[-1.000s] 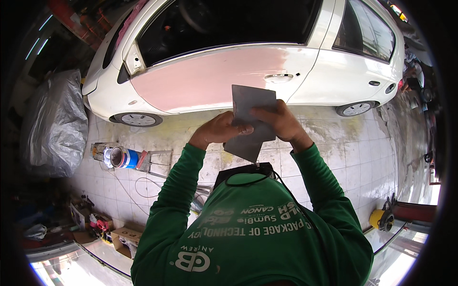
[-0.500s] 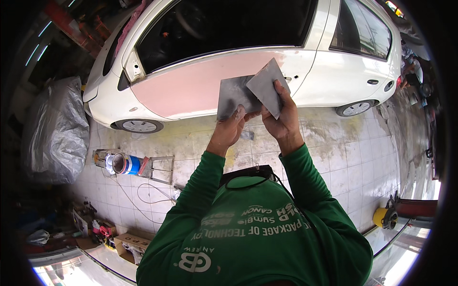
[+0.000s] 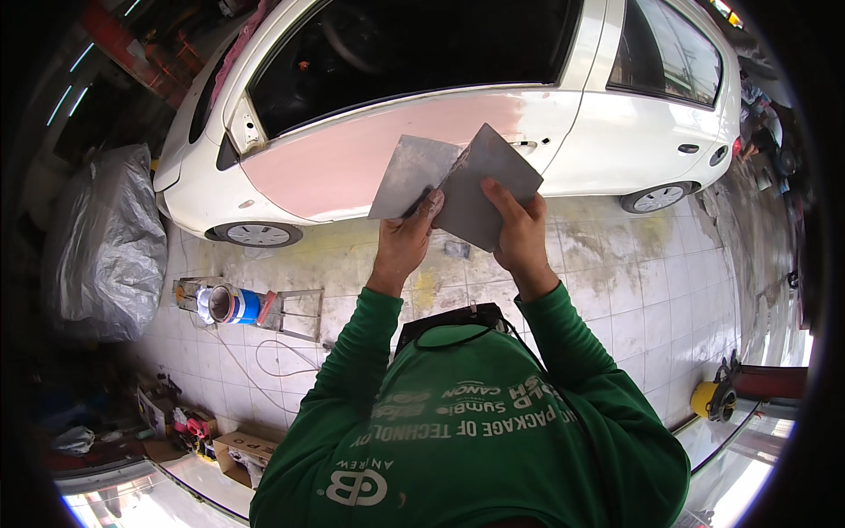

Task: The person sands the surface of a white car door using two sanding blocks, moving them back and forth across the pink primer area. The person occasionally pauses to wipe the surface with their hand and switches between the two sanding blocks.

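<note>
Between my thumb and fingers, my left hand (image 3: 403,242) grips a grey sandpaper sheet (image 3: 415,167) with a pale dusty face. My right hand (image 3: 521,231) pinches a second, darker grey sandpaper sheet (image 3: 493,180), its thumb flat on the face. The two sheets overlap in front of me, the right one covering part of the left one's edge. Beyond them stands a white car (image 3: 616,141). A dull pink patch (image 3: 343,158) covers much of its front door. Most fingers of both hands are hidden behind the sheets.
On the tiled floor (image 3: 634,290) at left, a blue can (image 3: 246,306) lies on its side on a low metal stand (image 3: 302,314), with a thin hose (image 3: 264,356) nearby. Silver sheeting (image 3: 110,246) covers something at far left. A yellow-and-black device (image 3: 713,400) stands at right.
The right sheet has turned and come lower, overlapping the left sheet. My left hand has moved slightly left, tilting its sheet, and both hands still hold on.
</note>
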`<state>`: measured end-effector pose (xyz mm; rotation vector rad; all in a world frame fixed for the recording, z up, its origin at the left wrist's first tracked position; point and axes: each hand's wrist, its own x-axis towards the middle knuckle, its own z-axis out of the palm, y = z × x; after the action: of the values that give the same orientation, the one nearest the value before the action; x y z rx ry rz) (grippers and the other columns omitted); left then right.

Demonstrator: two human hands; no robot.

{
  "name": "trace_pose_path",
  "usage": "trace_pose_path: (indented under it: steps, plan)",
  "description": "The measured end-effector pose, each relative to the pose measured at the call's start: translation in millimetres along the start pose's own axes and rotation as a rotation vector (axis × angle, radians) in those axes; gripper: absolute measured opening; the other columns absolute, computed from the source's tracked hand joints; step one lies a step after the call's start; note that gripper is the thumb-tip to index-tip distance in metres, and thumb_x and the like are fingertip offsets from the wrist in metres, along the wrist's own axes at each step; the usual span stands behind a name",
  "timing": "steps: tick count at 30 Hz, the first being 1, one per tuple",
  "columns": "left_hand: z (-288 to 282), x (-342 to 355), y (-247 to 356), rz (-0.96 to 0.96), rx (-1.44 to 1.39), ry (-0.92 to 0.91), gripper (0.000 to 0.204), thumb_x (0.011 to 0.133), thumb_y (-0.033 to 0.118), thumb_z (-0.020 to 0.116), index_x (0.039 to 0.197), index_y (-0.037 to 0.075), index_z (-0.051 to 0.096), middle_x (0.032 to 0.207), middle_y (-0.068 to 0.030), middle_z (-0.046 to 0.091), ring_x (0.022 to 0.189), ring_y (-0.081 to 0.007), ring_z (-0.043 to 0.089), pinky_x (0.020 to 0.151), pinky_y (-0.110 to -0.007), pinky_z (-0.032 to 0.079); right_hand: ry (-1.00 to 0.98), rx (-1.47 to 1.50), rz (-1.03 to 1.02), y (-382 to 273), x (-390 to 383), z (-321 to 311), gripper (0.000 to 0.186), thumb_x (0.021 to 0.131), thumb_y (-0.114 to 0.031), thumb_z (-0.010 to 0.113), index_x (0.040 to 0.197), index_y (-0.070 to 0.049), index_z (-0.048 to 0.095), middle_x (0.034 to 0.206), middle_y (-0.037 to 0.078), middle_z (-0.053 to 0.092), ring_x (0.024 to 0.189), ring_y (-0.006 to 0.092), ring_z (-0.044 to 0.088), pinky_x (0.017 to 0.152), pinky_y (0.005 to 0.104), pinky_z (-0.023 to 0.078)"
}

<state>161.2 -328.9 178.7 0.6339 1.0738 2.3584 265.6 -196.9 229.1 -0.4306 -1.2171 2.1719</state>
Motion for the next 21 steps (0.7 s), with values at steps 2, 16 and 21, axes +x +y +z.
trace_pose_path:
  steps: [2,16,21]
  plan:
    - [-4,1,10,0.045,0.278,-0.080,0.015,0.100,0.005,0.065,0.114,0.001,0.065,0.107,-0.0037,0.070,0.100,-0.0102,0.065,0.087,-0.027,0.055,-0.021,-0.038,0.014,-6,1,-2,0.022,0.094,-0.013,0.070,0.108,0.003,0.069,0.099,0.009,0.073,0.087,0.0146,0.068,0.077,0.0297,0.055]
    - [-9,12,66,-0.624,0.927,-0.628,0.058,0.092,0.009,0.070,0.143,-0.002,0.045,0.128,-0.0089,0.061,0.111,-0.0166,0.060,0.095,-0.033,0.051,-0.463,-0.319,0.052,-5,2,-17,0.036,0.091,-0.017,0.072,0.120,0.004,0.067,0.110,0.013,0.073,0.098,0.0162,0.067,0.089,0.0340,0.054]
    - [-48,10,27,-0.495,0.999,-0.723,0.063,0.091,0.022,0.071,0.144,0.000,0.045,0.134,-0.0109,0.060,0.121,-0.0187,0.056,0.100,-0.038,0.048,-0.575,-0.630,-0.044,-11,1,-26,0.038,0.087,-0.020,0.071,0.116,0.004,0.068,0.101,0.019,0.073,0.092,0.0166,0.069,0.084,0.0358,0.054]
